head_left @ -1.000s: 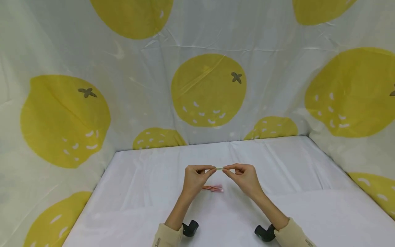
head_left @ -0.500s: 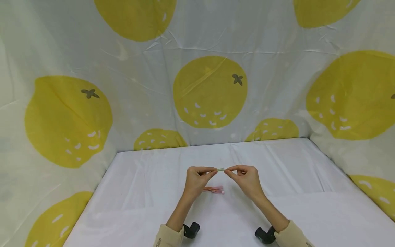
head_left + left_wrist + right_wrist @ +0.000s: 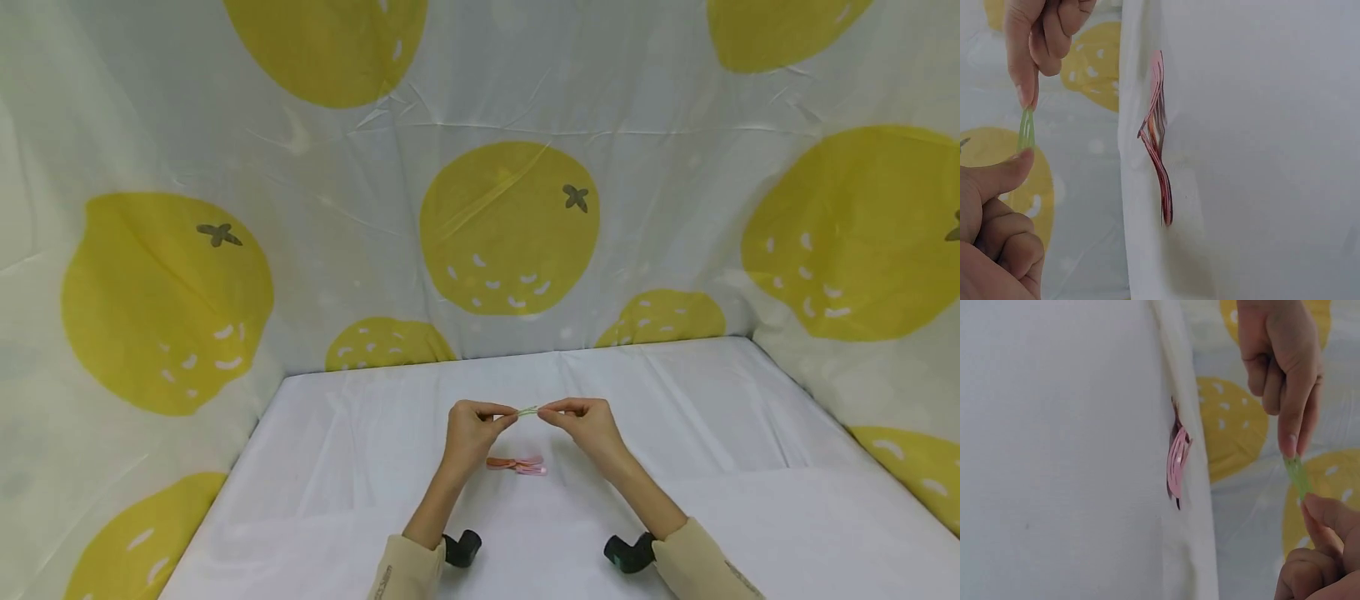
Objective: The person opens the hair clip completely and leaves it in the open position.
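A pale green snap hair clip [image 3: 1026, 131] is held in the air between both hands. My left hand [image 3: 472, 432] pinches one end with thumb and forefinger, and my right hand [image 3: 588, 429] pinches the other end the same way. Both hands' remaining fingers are curled in. From the head view the green clip [image 3: 528, 411] looks thin, its two layers slightly apart. Beneath the hands, on the white cloth, lies a small bundle of pink and orange-red snap hair clips [image 3: 517, 465], crossed over one another; the right wrist view shows these pink clips [image 3: 1179, 462] nearly edge-on.
A white-cloth table [image 3: 337, 483] spreads under the arms. Behind and beside it hangs a pale curtain [image 3: 660, 208] printed with yellow lemons. Black curved wrist-worn pieces [image 3: 462, 548] stick out inward from both beige sleeves [image 3: 408, 567].
Both hands have shifted slightly, the right one inward to the left. The green clip's layers look more apart than a second ago. More of the pink and orange-red bundle shows below.
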